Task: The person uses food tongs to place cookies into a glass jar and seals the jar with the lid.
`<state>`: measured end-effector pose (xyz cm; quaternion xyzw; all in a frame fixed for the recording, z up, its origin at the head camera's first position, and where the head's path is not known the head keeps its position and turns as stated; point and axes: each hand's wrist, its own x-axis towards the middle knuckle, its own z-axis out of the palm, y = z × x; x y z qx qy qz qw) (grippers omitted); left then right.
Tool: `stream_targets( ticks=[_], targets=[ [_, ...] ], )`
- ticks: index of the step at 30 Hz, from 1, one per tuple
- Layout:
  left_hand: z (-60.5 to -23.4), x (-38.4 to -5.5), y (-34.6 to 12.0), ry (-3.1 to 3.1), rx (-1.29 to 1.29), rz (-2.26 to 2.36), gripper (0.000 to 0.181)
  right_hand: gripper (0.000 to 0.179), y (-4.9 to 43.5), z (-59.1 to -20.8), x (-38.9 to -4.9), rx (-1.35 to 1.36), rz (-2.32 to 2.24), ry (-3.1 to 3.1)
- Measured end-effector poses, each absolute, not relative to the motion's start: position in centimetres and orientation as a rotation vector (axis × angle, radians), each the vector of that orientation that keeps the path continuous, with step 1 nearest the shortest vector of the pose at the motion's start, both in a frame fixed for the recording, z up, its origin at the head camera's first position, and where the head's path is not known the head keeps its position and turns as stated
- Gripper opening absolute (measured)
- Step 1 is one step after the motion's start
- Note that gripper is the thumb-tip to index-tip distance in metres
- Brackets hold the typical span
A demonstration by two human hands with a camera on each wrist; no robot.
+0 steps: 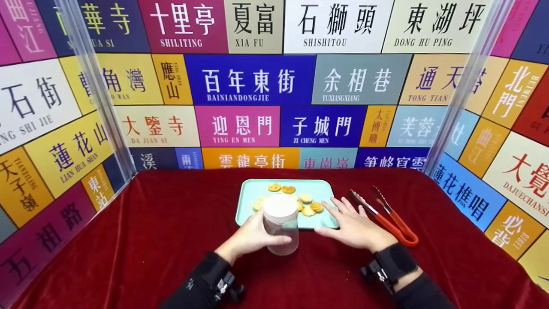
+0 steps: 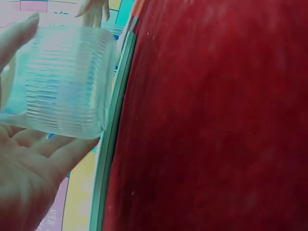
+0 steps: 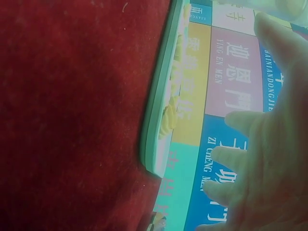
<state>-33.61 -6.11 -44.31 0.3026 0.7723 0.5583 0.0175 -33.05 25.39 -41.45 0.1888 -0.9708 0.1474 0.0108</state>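
Note:
My left hand (image 1: 251, 234) grips a clear ribbed plastic jar (image 1: 282, 242) with a white lid (image 1: 281, 207). The left wrist view shows fingers and thumb around the jar (image 2: 67, 86), raised off the cloth. Behind it lies a light green tray (image 1: 315, 186) with several round biscuits (image 1: 306, 198) on it; the jar hides part of both. By the tray's right front corner hovers my right hand (image 1: 356, 225), its fingers spread and holding nothing. In the right wrist view its fingers (image 3: 236, 156) are apart from the tray (image 3: 153, 130).
Tongs with red handles (image 1: 403, 231) lie on the cloth just right of my right hand. A dark red velvet cloth (image 1: 171, 240) covers the table. Panels with printed place names (image 1: 253, 79) stand at the back and both sides, with clear corner strips (image 1: 105, 94).

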Motion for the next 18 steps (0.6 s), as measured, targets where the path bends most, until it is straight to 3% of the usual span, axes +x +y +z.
stream_targets(
  ticks=[18],
  targets=[
    [-46.4,-34.4,-6.4,2.196,1.023,1.757,0.100,0.099,25.5,-41.5,-33.0,0.592,0.473,-3.029]
  ],
)
